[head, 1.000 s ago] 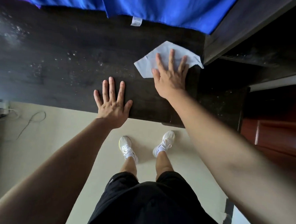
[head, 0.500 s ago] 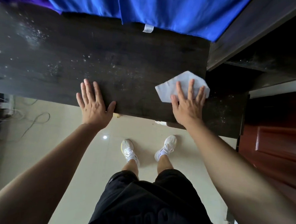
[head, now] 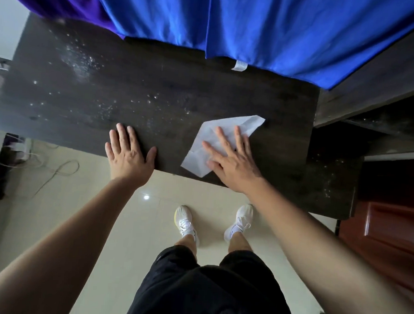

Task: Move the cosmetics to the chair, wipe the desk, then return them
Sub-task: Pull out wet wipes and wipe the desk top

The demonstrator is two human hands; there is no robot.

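The dark wooden desk fills the upper half of the head view, with white specks and dusty smears across its left and middle. A white wipe lies flat near the desk's front edge, right of centre. My right hand presses flat on the wipe, fingers spread and pointing up-left. My left hand rests flat on the desk's front edge, fingers apart, holding nothing. No cosmetics and no chair are in view.
Blue cloth and purple cloth hang over the desk's back edge. A dark shelf unit adjoins the desk on the right, with a red-brown door below it. Cables lie on the tiled floor at left.
My right hand has slid the wipe from the desk's far right corner toward the front edge, then leftward. My left hand stays on the front edge.
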